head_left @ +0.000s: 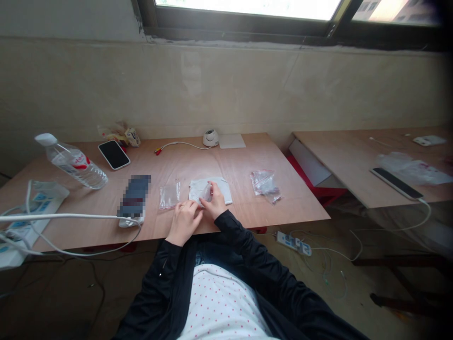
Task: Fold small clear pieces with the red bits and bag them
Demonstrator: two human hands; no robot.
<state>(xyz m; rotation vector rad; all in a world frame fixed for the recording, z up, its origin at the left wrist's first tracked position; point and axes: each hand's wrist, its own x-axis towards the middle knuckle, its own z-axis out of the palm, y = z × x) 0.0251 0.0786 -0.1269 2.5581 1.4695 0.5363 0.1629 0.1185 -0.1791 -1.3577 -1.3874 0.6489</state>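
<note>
My right hand (216, 202) is closed, thumb and fingers pinching a small clear plastic piece (205, 191) above a white cloth (224, 187). The exact kind of this piece is hard to make out. At the cloth's lower left edge rests my left hand (186, 218), its fingers loosely bent and apart, with nothing visible in them. Just left of it lies a flat clear zip bag (169, 195). Farther right on the table sits another zip bag (266, 185), crumpled, with unclear contents.
Behind the cloth stand a white dome camera (211, 138) with its cable and a white card (232, 141). On the left are two phones, one (113, 155) dark-screened, a tilted water bottle (76, 163), and a power strip (35, 212) with white cables. A second table (354, 160) stands right.
</note>
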